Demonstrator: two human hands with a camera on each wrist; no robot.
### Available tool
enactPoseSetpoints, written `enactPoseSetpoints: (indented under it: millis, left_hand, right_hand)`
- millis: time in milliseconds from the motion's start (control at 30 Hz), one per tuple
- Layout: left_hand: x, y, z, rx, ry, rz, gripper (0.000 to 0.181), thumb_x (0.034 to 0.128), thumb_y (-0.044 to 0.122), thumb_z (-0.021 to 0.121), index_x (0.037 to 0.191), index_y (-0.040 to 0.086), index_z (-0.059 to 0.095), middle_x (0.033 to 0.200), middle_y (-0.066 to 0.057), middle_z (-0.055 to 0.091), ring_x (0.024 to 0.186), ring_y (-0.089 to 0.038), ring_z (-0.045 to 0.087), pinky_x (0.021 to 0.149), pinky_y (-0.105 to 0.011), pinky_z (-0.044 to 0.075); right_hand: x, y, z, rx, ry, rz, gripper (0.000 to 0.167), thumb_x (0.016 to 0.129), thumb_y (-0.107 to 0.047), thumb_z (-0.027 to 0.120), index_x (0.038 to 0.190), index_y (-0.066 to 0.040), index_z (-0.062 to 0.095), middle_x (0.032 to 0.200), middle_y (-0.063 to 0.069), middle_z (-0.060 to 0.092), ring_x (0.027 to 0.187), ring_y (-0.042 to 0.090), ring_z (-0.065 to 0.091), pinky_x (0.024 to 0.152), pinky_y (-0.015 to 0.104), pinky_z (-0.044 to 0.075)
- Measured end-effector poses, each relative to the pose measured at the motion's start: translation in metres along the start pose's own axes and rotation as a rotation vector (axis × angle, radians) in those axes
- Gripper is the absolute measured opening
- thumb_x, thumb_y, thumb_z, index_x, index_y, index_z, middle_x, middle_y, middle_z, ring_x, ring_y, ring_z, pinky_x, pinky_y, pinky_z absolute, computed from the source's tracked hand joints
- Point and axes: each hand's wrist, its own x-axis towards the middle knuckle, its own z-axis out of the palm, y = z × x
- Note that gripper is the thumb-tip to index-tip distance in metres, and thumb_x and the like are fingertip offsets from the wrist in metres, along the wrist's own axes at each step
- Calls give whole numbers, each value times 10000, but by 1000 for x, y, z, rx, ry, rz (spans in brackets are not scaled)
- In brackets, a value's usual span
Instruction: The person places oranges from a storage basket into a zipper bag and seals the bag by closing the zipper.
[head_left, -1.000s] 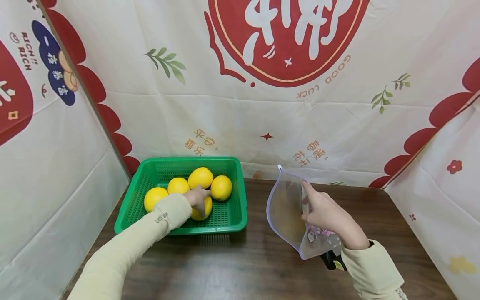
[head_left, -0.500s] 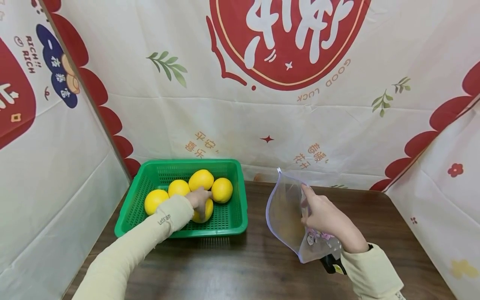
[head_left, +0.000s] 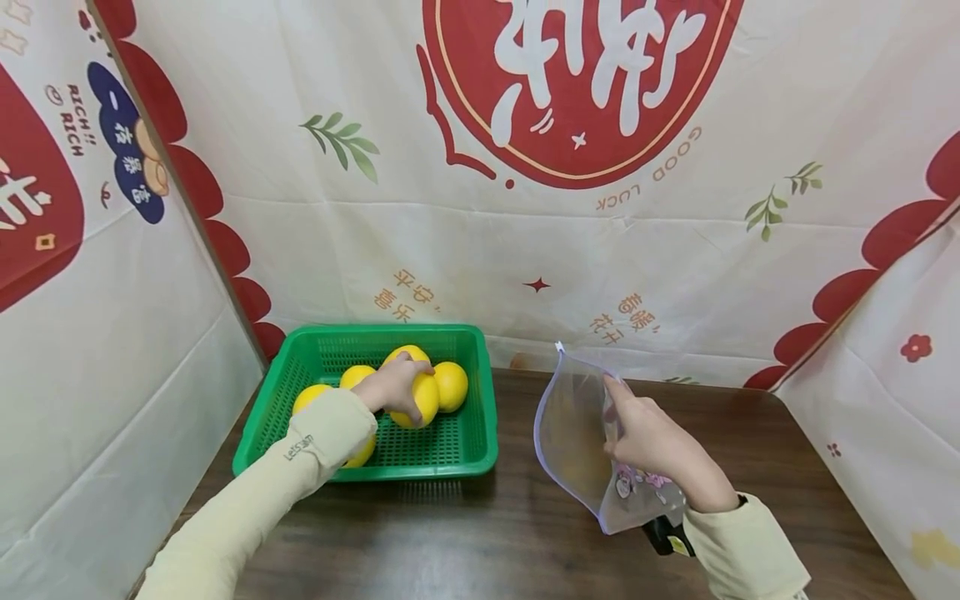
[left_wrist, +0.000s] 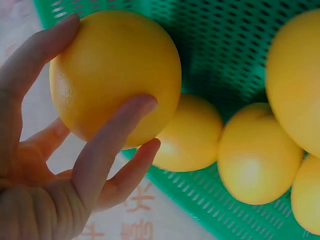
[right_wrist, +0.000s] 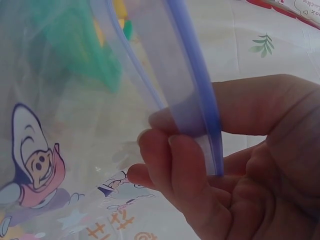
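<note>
My left hand [head_left: 392,387] grips a round yellow orange [head_left: 426,400] over the green basket [head_left: 488,417]. Thumb and fingers spread around this orange [left_wrist: 117,65] in the left wrist view, where it looks raised above the others. More oranges [head_left: 452,387] lie in the basket, some partly hidden by the hand and sleeve. On the right, my right hand [head_left: 663,437] pinches the edge of a clear zip bag [head_left: 573,417] with a purple rim. The bag's mouth gapes toward the basket. In the right wrist view, thumb and fingers hold the purple zip strip [right_wrist: 200,85].
A dark wooden table [head_left: 420,542] carries the basket and bag. Printed cloth [head_left: 480,242] walls it at the back and both sides. A black object [head_left: 663,535] shows beneath the right wrist, against the bag's lower end. A white slider [head_left: 559,347] sits at the bag's upper corner.
My left hand has taken hold of the orange and brought it up and slightly right, uncovering another orange near the basket's front. The right hand still holds the bag in place.
</note>
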Motion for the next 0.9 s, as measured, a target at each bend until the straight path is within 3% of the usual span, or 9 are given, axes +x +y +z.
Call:
enactPoseSetpoints:
  millis: [167, 433, 667, 900]
  left_hand:
    - [-8, 10, -7, -45, 99, 97, 755, 595, 195, 820, 1273, 95, 504, 1187, -154, 439, 951, -245, 455, 747, -369, 448]
    - [-18, 45, -11, -229, 200, 155, 760, 609, 264, 815, 1297, 202, 498, 1194, -82, 446, 944, -227, 478, 737, -373, 459]
    - [-22, 84, 6, -413, 218, 296, 763, 595, 298, 829, 1284, 232, 507, 1193, -34, 458, 1009, -181, 464, 838, -373, 453]
    - [-20, 115, 30, -520, 181, 402, 740, 625, 316, 814, 1288, 223, 498, 1203, 0, 462, 1025, -112, 453, 861, -257, 440]
  right_hand:
    - [1, 0, 2, -2, 8, -2, 834, 670, 59, 662, 1332, 185, 171, 967, 217, 613, 512, 88, 478, 531, 262, 419]
    - [4, -1, 3, -17, 19, -15, 831, 663, 49, 667, 1324, 191, 184, 952, 207, 616, 525, 86, 474, 569, 282, 426]
    - [6, -4, 3, -21, 4, 6, 835, 669, 43, 675, 1328, 191, 183, 933, 172, 618, 545, 94, 481, 595, 294, 430]
    - [5, -6, 3, -25, 3, 22, 833, 661, 38, 696, 1317, 195, 209, 895, 165, 614, 549, 117, 471, 535, 261, 428]
